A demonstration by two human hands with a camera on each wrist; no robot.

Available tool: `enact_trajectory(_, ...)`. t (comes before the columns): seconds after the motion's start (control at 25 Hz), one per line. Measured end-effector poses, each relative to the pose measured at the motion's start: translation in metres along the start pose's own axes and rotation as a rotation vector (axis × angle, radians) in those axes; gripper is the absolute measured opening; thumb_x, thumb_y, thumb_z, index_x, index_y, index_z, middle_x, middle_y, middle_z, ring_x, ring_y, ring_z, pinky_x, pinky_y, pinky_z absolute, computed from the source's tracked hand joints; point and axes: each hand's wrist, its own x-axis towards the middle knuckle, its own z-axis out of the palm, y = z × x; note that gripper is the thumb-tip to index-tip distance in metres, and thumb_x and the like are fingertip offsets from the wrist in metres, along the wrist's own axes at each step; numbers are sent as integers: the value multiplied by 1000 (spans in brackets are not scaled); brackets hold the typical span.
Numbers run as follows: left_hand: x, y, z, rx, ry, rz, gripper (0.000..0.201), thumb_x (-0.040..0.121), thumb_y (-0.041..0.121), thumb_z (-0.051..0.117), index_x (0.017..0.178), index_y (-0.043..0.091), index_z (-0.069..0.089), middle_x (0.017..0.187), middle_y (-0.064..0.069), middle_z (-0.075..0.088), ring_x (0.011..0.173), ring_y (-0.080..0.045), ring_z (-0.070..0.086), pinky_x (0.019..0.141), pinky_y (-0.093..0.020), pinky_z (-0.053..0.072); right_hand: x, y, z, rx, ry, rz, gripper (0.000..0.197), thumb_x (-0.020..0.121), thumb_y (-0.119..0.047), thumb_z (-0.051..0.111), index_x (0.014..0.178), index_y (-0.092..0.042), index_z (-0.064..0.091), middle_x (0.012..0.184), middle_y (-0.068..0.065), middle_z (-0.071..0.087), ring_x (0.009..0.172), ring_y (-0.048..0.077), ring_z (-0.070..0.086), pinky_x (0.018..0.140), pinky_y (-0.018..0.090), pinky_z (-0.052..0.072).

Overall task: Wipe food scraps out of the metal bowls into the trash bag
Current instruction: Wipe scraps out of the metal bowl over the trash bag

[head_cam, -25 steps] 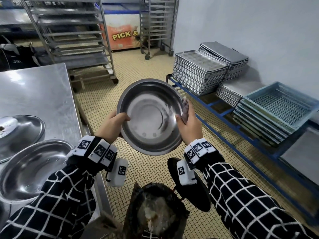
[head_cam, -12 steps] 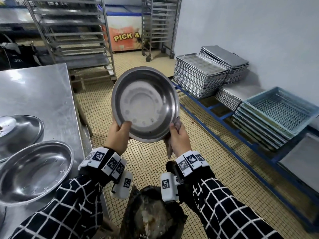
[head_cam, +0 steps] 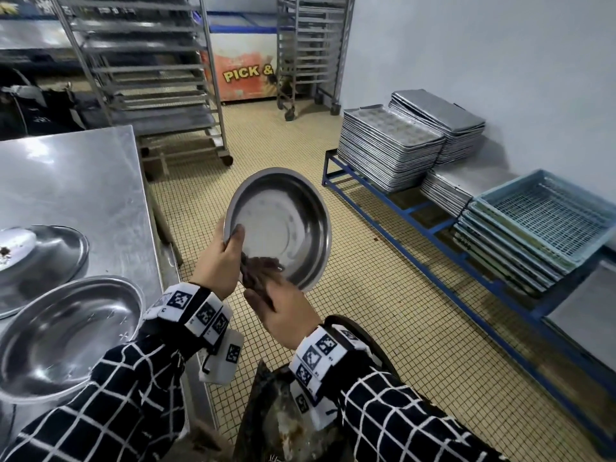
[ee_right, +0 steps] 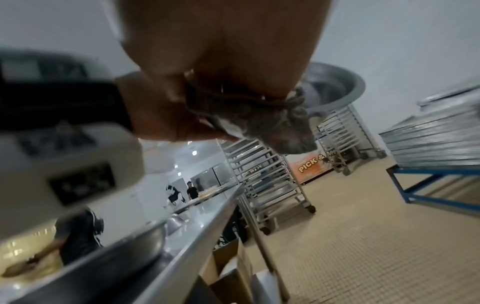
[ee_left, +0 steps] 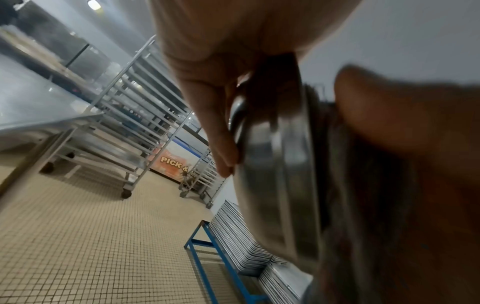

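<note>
Wiping is the step in hand, by my reading: the bowl (head_cam: 280, 228) is held up in the air, tilted so its inside faces the person, with the trash bag (head_cam: 283, 425) open on the floor directly below both wrists. The left hand (head_cam: 221, 261) is clamped on the bowl's near-left rim, thumb hooked over the inside edge and the fingers behind the outer wall, as the left wrist view shows. The right hand (head_cam: 283, 311) sits just beside it, low on the bowl, pinching a dark, crumpled rag (head_cam: 258, 270) and pressing it against the lower inside wall. The right wrist view shows that rag bunched under the curled fingers (ee_right: 182, 123). The two hands are close together, nearly touching at the rim.

The inside of the bowl looks mostly bare; I cannot tell whether any scraps remain under the rag. The next move likely calls for sweeping the rag round the wall and down over the low rim, keeping that rim above the bag so anything loosened falls in, not on the tiles.

Left of the left hand, on the tabletop (head_cam: 76, 181), lie two more bowls: a near bowl (head_cam: 66, 335) that looks clean, and a far bowl (head_cam: 56, 255) with a dirty plate (head_cam: 13, 243) in it, probably next in line.
</note>
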Motion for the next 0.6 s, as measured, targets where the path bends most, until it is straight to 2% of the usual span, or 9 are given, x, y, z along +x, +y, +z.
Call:
enact_trajectory(0.08,6,-4,-8,9,-56,-29,81,85,74,30,146,20,31,123,-4,59,115,-24,54,100,-35,39,-4,23,2,-201,10,-69,43,100,-45,29,134,-27,49,134,-7,55,128,11,42,110,27,28)
enact_trajectory(0.12,10,-10,-13,19,-83,-40,91,79,81,28,147,21,30,127,-5,58,118,-24,54,104,-41,40,-5,37,-4,-345,12,-74,44,100,-44,26,135,-30,49,136,-9,54,133,10,37,115,28,19)
enact_trajectory(0.2,9,-16,-16,35,-126,-53,80,87,71,30,148,20,28,133,-7,56,121,-25,52,107,-42,38,-5,59,-19,-575,-22,40,47,101,-42,21,138,-30,45,141,-8,48,138,11,31,119,34,2)
enact_trajectory(0.24,7,-17,-15,57,-130,-67,73,92,64,29,148,18,27,134,-8,54,124,-25,50,108,-40,36,-3,62,-26,-596,-16,130,47,101,-41,20,138,-27,44,143,-8,46,139,10,29,119,37,-1)
enact_trajectory(0.28,6,-19,-14,61,-129,-69,71,93,61,29,148,17,28,134,-8,54,125,-26,49,108,-39,36,-1,62,-28,-552,21,196,47,101,-41,22,137,-24,47,142,-7,47,139,11,30,120,39,1)
enact_trajectory(0.36,2,-14,-10,46,-118,-83,74,91,63,27,146,12,33,133,-6,54,124,-25,49,108,-36,35,0,42,-23,-285,77,201,48,101,-44,26,130,-17,54,136,0,54,131,14,41,118,40,19)
enact_trajectory(0.44,0,-5,-10,68,-92,-67,67,96,57,25,143,11,37,119,3,53,113,-18,51,103,-29,32,-5,21,-3,-96,-31,91,52,98,-53,25,130,-21,53,131,1,56,124,15,48,111,36,34)
enact_trajectory(0.52,3,-1,-12,135,-118,23,59,96,55,23,144,21,33,104,9,54,95,-11,54,103,-35,37,-13,23,19,-86,-105,3,57,96,-60,19,143,-32,37,146,-8,42,135,10,37,113,30,30)
enact_trajectory(0.6,7,-3,-13,200,-161,68,63,92,64,22,145,30,27,109,8,59,100,-15,58,101,-43,42,-15,47,22,-183,-120,68,73,89,-70,3,146,-33,30,153,-12,30,140,11,29,114,36,28)
